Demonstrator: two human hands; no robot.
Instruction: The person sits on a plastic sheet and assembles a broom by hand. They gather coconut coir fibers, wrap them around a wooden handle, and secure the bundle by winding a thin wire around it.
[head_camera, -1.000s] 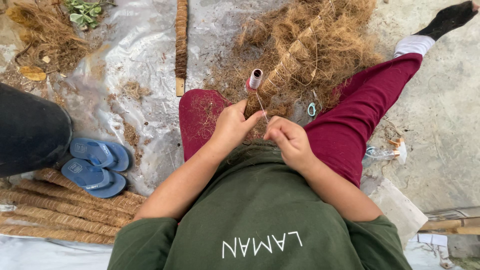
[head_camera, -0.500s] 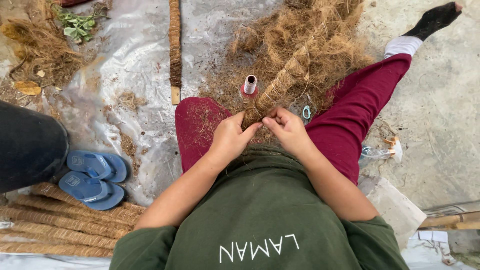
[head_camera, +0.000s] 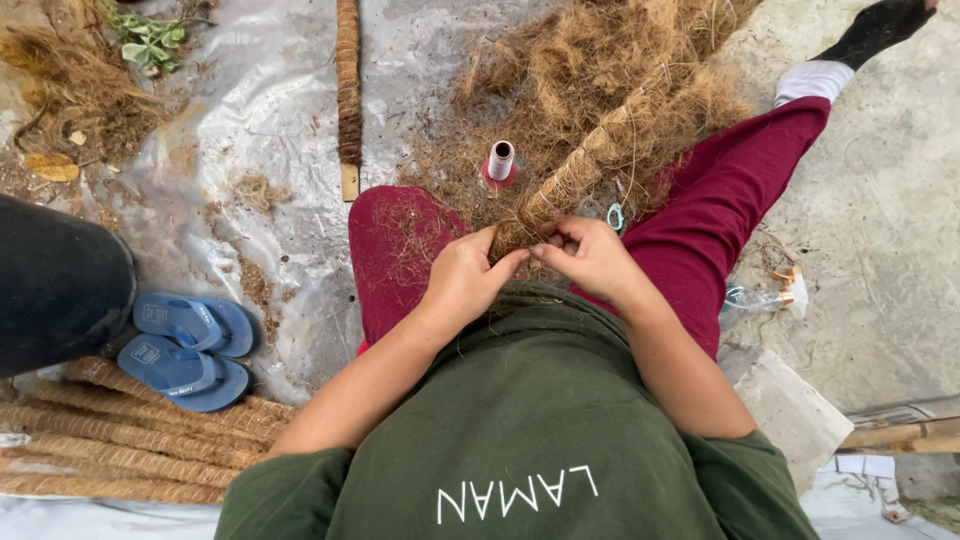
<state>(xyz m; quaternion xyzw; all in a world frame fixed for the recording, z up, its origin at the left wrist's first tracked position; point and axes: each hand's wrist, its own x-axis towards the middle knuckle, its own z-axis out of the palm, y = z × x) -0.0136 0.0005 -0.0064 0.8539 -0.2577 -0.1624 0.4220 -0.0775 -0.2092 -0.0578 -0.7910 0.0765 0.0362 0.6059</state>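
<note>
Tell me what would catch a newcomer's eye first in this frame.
Both hands meet at the centre: the left hand and right hand pinch the near end of a fibre-wrapped pole that runs up into a heap of loose brown fibre. A small spool of thread stands just beyond the knee. At the left edge lie blue sandals beside a stack of finished fibre-wrapped poles.

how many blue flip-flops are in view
2. Both lie side by side on the plastic sheet at the left: one blue flip-flop farther from the camera, the other just below it, next to the stacked fibre-wrapped poles. None seems hidden.
</note>
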